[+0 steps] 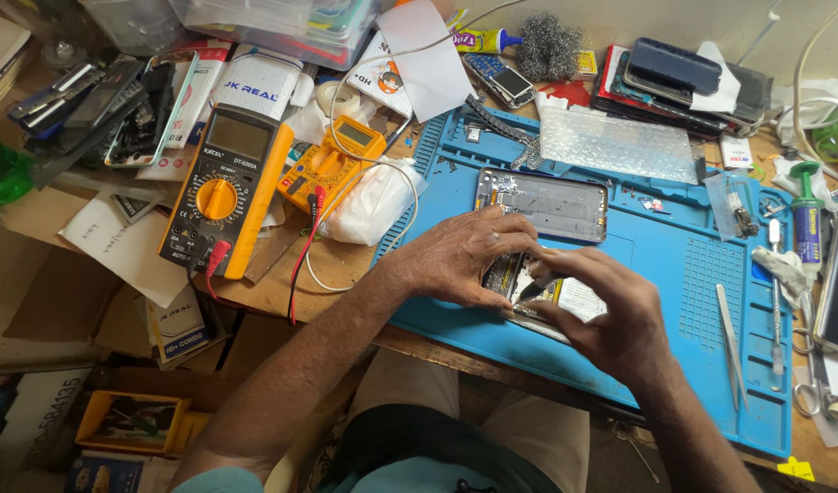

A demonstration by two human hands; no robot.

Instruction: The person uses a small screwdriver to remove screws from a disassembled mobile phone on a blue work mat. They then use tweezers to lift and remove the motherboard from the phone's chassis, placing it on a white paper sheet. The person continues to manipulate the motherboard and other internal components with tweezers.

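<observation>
An opened phone (539, 290) is being worked on at the near edge of a blue work mat (656, 274), with its insides facing up. It is steadied by the left hand (464, 256), whose grip is closed over the phone's left end, fingers curled across the top edge. The right hand (601, 310) is pinched shut at thumb and forefinger over the middle of the phone; a thin dark tool tip seems to be held there, though what exactly is pinched cannot be told.

For this step to go well, the phone should be kept flat and pinned against the mat, and the pinch should be kept low and light, so that small parts are neither bent nor flicked away. Loose screws are best kept inside the mat's trays.

Just beyond the hands, a separate phone frame (542, 203) lies on the mat. Tweezers (730, 342) rest on the mat's right side, well apart from the hands. The wooden desk (282, 283) is crowded: a yellow multimeter (225, 187) with red and black leads lies to the left, a smaller meter (332, 162) beside it, and a pile of phones (684, 82) at the far right. Boxes are stacked on the floor below.
</observation>
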